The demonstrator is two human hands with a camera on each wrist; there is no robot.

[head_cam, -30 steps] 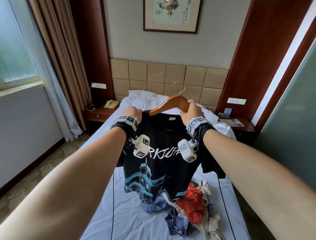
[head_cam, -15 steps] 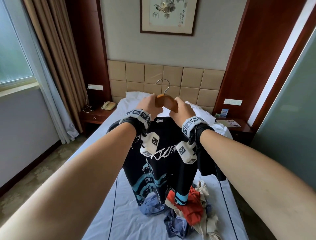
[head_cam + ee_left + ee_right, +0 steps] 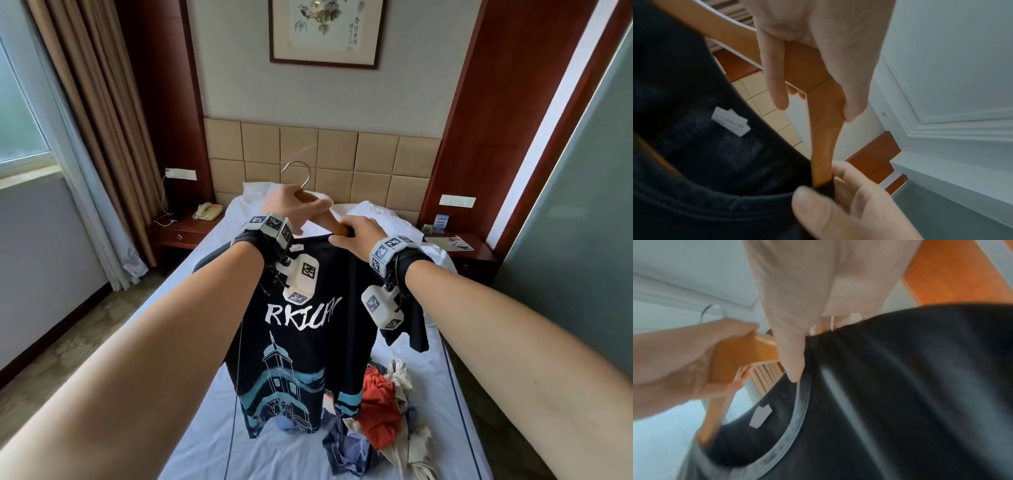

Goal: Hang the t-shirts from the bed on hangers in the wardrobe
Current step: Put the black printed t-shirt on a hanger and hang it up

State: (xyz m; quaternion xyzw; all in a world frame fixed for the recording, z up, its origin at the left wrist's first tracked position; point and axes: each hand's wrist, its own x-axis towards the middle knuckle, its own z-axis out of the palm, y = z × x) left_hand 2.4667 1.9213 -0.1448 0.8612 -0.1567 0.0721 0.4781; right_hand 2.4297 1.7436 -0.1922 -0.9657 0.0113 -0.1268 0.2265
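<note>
Black t-shirt (image 3: 301,329) half on hanger (image 3: 330,219)

We're looking at a hotel room: grey wall (image 3: 239,85) carrying a framed ink painting (image 3: 325,31), tan padded headboard (image 3: 342,154), dark red wood panels (image 3: 507,102) flanking it. Daylight is coming through the window (image 3: 20,130) with brown curtains (image 3: 92,102). A phone (image 3: 207,210) is sitting on the left nightstand (image 3: 185,233).

Head-high overview; close wrist views upward
</note>
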